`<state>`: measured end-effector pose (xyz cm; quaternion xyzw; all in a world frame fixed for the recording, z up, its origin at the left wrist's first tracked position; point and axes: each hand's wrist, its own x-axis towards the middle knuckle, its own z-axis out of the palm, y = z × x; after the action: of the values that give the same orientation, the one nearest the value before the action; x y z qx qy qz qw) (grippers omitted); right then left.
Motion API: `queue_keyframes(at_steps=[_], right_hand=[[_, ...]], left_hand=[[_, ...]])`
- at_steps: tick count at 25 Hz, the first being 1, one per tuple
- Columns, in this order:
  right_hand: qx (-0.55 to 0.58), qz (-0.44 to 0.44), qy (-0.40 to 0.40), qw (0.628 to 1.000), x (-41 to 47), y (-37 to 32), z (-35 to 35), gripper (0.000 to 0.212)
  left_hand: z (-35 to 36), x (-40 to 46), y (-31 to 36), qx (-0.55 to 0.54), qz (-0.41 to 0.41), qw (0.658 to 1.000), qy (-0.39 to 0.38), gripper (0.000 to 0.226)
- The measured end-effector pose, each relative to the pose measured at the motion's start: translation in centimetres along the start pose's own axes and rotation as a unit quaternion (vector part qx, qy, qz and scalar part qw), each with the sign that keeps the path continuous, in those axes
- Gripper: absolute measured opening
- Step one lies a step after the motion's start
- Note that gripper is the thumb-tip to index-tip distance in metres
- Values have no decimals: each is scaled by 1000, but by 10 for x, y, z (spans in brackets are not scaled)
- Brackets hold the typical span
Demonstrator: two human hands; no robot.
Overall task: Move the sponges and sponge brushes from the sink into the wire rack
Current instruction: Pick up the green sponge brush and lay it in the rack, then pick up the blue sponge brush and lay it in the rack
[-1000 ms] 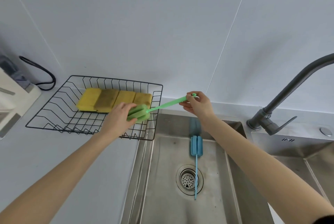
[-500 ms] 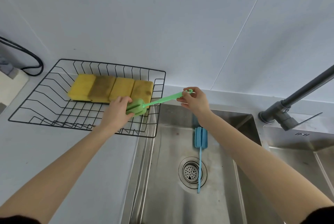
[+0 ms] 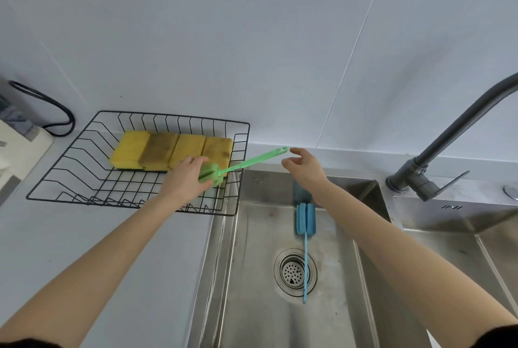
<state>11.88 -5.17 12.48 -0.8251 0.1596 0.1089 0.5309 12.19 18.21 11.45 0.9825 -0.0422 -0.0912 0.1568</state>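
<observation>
The green sponge brush (image 3: pixel 213 175) lies half in and half out of the wire rack (image 3: pixel 84 148): its foam head sits inside the rack's near right corner, while its thin handle slants up and right over the rack's right rim, its tip out above the far edge of the sink (image 3: pixel 370 277). The left hand (image 3: pixel 186 176) is clamped on the foam head. The right hand (image 3: pixel 304 166) hovers just beside the handle tip with fingers spread apart, touching nothing.

The risk, as I judge it, is the overhang. If the left hand lets go with the handle riding on the rim, the brush could pivot on the wire and slide back into the sink, or sit propped across the edge. Turning the handle inward may nudge the four yellow sponges (image 3: pixel 171 151) lined up along the far side of the rack, touching one another.

A blue sponge brush (image 3: pixel 305 220) remains in the sink, head toward the far wall and handle crossing the drain (image 3: pixel 294 270), so the task is not finished. The dark faucet (image 3: pixel 437 151) stands well right, clear of both arms. The desk (image 3: pixel 98 235) under the rack looks bare near the sink.
</observation>
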Motion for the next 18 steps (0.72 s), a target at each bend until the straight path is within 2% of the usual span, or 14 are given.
queue_keyframes(at_steps=[9,14,18], right_hand=[[-61,10,20,998,-38,30,-42,46],[-70,47,15,996,-48,69,-51,45],[-70,92,4,993,-48,103,-48,44]], left_hand=[[-4,-20,76,-30,165,986,25,42],[30,-23,105,3,213,977,-26,44],[66,-19,117,9,214,973,-81,46]])
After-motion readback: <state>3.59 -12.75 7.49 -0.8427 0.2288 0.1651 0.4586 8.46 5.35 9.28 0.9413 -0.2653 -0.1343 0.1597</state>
